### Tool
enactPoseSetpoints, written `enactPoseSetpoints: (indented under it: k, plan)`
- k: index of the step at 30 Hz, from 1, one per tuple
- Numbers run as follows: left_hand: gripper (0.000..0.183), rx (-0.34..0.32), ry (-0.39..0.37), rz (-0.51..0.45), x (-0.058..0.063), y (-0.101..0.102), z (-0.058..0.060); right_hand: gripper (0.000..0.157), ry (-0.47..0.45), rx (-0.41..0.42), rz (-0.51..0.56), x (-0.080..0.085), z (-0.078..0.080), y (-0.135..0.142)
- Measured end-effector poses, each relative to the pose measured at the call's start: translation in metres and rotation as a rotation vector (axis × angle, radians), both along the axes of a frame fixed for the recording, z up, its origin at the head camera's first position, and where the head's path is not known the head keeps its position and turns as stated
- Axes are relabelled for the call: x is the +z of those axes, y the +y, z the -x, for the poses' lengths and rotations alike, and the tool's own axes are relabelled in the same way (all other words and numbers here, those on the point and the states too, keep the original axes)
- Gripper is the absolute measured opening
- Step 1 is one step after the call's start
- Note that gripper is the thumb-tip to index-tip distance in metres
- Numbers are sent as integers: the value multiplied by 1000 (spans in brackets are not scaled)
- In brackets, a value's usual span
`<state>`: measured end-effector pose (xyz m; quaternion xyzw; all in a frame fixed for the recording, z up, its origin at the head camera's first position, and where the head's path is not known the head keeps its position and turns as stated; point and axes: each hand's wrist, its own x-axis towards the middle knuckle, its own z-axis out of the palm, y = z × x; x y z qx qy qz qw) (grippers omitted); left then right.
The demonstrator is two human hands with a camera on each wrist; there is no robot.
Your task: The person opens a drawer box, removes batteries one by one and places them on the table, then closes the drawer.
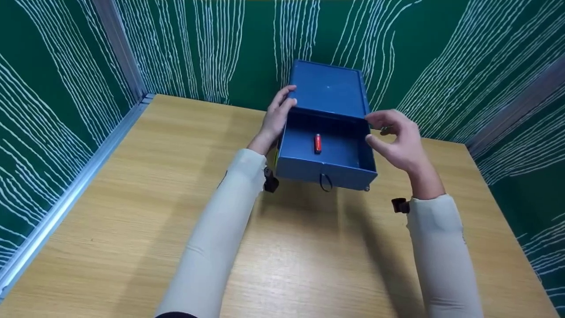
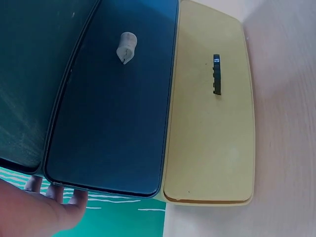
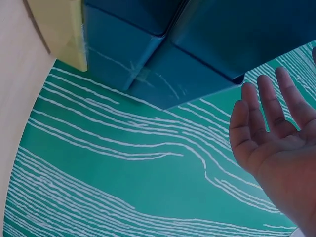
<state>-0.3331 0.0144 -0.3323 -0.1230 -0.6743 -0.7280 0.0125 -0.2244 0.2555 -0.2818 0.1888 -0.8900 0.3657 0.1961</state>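
Observation:
A small drawer unit (image 1: 329,88) with a blue top stands at the far side of the table, its top drawer (image 1: 309,165) pulled out. Inside the drawer lies a small red cylinder with dark ends, like a battery (image 1: 318,143). My left hand (image 1: 277,115) holds the unit's upper left edge, and its fingertips (image 2: 79,197) touch the side in the left wrist view. By the drawer's right wall is my right hand (image 1: 399,139), thumb and fingers apart with nothing between them. The right wrist view shows that hand's fingers (image 3: 269,98) loosely extended, beside the unit.
Below the open drawer sit a dark blue drawer (image 2: 111,118) with a pale pull and a yellow drawer (image 2: 212,133) with a black pull. A thin black loop (image 1: 325,182) hangs on the open drawer's front. The wooden table (image 1: 282,265) meets green, white-lined walls (image 1: 256,53).

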Motion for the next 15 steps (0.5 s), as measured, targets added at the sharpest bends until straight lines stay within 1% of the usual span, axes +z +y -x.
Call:
enactPoseSetpoints:
  k: [4, 9, 12, 15]
  plan:
    - [39, 3, 10, 8, -1, 1, 0, 34, -8, 16, -13, 2, 0, -8]
    - [39, -1, 6, -13, -4, 0, 3, 34, -27, 50, -32, 3, 5, -18]
    - [38, -1, 8, -26, -9, 1, 10, 33, -34, 79, -32, 2, 9, -23]
    - [37, 0, 12, -30, -15, 2, 17, 33, -32, 101, -39, -3, 19, -22]
